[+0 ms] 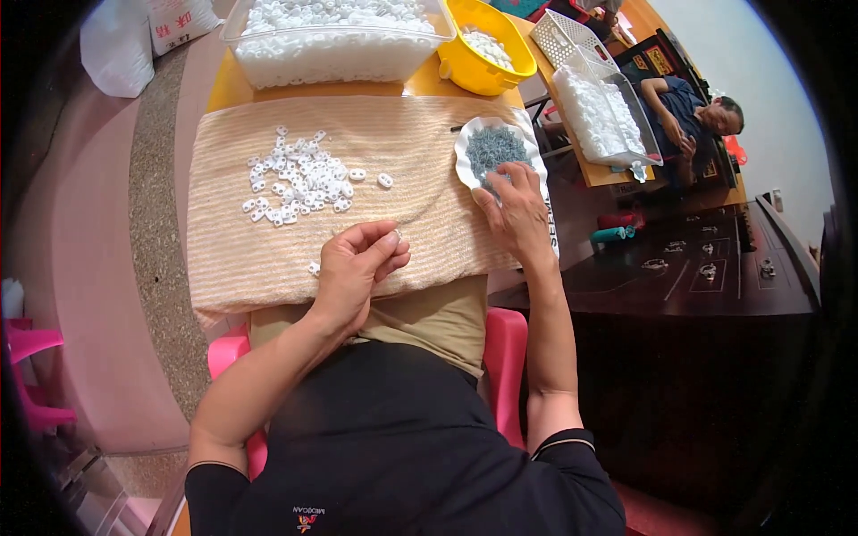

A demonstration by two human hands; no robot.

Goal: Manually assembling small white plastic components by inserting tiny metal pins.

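My left hand [354,265] is over the near edge of a striped cloth [411,170], thumb and fingers pinched together. A tiny pale bit shows at the fingertips, too small to name. At the right, my right hand [520,213] reaches into a white scalloped bowl [464,161] full of small grey-blue pieces [497,146]. Its fingers are bent in a pinch among them, and whatever they hold is hidden. A loose pile of small white plastic pieces with two holes [308,174] lies on the cloth's left half. One white piece [384,180] sits apart, between pile and bowl.
Beyond the cloth stand a clear bin [340,58] heaped with white pieces and a yellow basin [487,71]. To the right, a person [688,116] sits by another table with a white-filled tub [603,121]. A dark table [688,268] flanks my right arm.
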